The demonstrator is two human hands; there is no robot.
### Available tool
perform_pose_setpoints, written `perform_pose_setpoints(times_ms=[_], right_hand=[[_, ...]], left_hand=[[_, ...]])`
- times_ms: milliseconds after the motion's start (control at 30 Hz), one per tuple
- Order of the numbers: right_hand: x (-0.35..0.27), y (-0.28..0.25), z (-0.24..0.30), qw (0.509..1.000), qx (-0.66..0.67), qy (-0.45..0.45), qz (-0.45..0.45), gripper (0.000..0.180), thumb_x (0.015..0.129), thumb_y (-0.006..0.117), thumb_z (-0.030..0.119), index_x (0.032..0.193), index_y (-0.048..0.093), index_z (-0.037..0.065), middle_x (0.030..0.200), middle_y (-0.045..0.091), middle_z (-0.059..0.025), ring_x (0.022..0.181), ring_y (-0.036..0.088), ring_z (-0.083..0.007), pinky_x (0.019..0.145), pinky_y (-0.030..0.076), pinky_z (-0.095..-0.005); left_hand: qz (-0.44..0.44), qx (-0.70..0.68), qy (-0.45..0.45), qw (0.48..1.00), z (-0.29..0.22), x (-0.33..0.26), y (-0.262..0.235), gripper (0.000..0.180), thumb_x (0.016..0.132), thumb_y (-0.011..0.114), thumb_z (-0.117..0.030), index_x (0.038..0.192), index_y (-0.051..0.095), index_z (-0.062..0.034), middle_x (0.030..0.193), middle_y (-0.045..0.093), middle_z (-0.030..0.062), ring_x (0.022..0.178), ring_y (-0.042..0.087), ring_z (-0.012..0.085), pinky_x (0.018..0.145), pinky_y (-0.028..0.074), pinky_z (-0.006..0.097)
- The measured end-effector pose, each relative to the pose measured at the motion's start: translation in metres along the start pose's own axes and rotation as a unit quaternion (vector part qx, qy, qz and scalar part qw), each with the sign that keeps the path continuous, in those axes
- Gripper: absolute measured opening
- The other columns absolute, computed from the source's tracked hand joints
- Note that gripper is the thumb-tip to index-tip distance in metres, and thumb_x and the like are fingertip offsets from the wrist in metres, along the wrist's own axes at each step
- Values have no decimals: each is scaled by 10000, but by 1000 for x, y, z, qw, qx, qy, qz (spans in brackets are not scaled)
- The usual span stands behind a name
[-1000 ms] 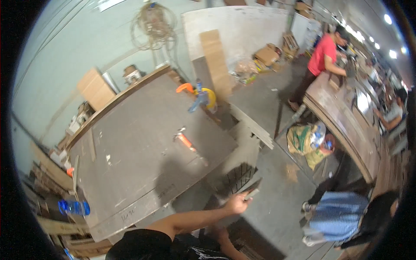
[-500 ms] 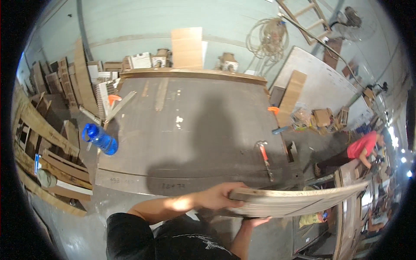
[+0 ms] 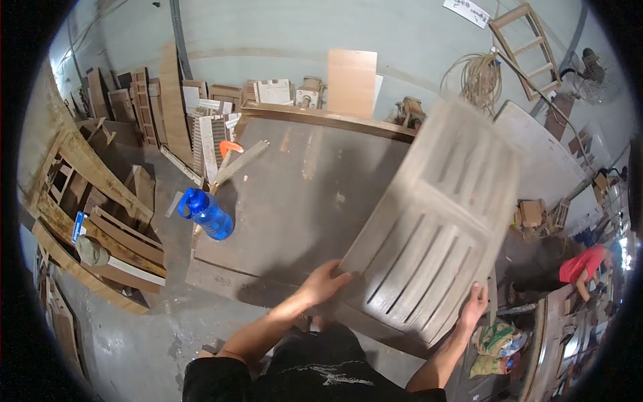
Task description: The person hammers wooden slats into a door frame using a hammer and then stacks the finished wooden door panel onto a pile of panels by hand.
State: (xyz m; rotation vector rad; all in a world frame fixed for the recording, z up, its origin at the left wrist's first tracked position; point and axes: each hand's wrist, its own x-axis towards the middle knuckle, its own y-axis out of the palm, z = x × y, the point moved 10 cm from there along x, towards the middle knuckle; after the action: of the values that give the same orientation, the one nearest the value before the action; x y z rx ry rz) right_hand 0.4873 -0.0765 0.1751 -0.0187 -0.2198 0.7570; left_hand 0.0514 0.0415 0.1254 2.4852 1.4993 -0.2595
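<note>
A slatted wooden panel (image 3: 422, 248), greyish brown with long slots and a crossbar, is held up at a slant over the right part of the worktable (image 3: 295, 208). My left hand (image 3: 326, 281) grips its near left edge, the thumb on the upper face. On the near right edge, my right hand (image 3: 474, 305) is closed with its fingertips on the rim. The panel hides much of the table's right side. A blue water bottle (image 3: 209, 216) stands at the table's left edge, away from both hands.
Wood offcuts (image 3: 248, 161) and an orange-handled tool (image 3: 230, 147) lie at the table's far left corner. Wooden frames (image 3: 100, 181) stack up on the left. A person in a red top (image 3: 581, 264) bends at the far right. Sacks (image 3: 495, 348) sit right of my right arm.
The panel has swung from nearly edge-on at the right to face up over the table. It now covers where the hammer lay. My view has shifted, and my right hand shows more fully.
</note>
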Motion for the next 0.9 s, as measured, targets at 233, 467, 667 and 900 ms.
perform_pose_setpoints(times_ms=[233, 467, 667, 900], right_hand=[[37, 136, -134, 968, -66, 187, 152, 458, 930, 622, 68, 1367, 530, -32, 1220, 639, -72, 1045, 571, -156, 921, 440, -292], [78, 216, -204, 969, -50, 148, 191, 479, 913, 654, 123, 1356, 542, -22, 1266, 623, -142, 1143, 583, -207, 989, 440, -332], [116, 264, -223, 910, -393, -38, 123, 543, 846, 734, 273, 1330, 593, 71, 1186, 586, -138, 1176, 516, -323, 1024, 405, -410], [97, 281, -204, 922, -360, -83, 117, 450, 857, 723, 262, 1282, 643, 137, 1282, 568, -162, 1173, 522, -326, 1055, 355, -450]], left_hand=[[-244, -121, -11, 962, 100, -1, -71, 606, 923, 636, -149, 1472, 401, -42, 1228, 633, 109, 1099, 605, 173, 943, 488, 317], [-328, 91, -45, 939, 121, 22, -108, 636, 861, 665, -216, 1431, 465, -17, 1321, 593, 206, 1188, 589, 281, 1021, 440, 346], [-302, 354, -167, 869, 118, 92, -142, 531, 800, 735, -362, 1291, 640, -184, 1527, 303, 192, 1402, 262, 412, 1101, 309, 548], [-310, 439, -80, 839, 104, 115, -115, 559, 814, 735, -270, 1342, 561, -211, 1457, 364, 187, 1295, 384, 421, 1064, 352, 537]])
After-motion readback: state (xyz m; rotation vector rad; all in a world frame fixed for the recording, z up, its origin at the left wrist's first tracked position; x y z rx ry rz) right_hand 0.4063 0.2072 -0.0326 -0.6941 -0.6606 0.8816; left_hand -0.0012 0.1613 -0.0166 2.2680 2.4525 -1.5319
